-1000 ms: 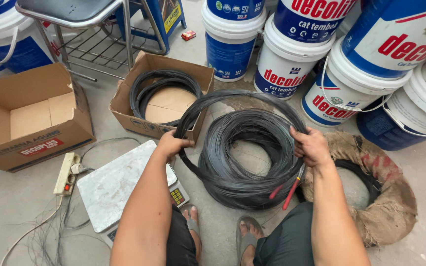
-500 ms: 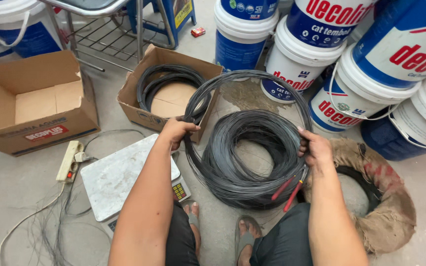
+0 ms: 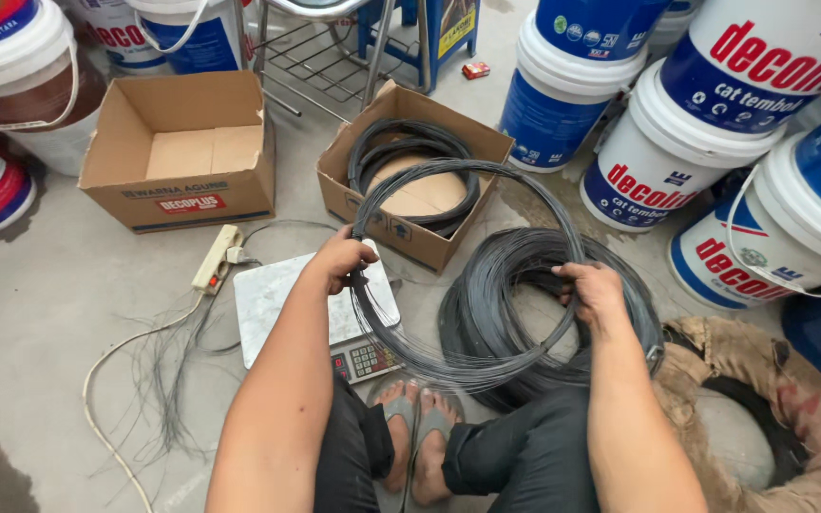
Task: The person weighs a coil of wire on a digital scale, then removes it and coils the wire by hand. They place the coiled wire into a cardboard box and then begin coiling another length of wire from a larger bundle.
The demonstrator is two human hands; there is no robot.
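My left hand (image 3: 339,258) and right hand (image 3: 593,290) both clench the lifted wire loop (image 3: 467,275), spreading it wide to keep strands untangled above the scale (image 3: 282,299).

- Hardware or building-supply shop, storeroom end; work done seated on a bare concrete floor (image 3: 78,313).
- Stacked paint buckets (image 3: 677,142), white and blue, crowd the edges.
- Open cardboard boxes (image 3: 178,152), one holding coiled wire.
- Big coil of dark wire (image 3: 515,285) on the floor.
- Digital weighing scale (image 3: 282,304) beside it, power strip (image 3: 218,258) close by.
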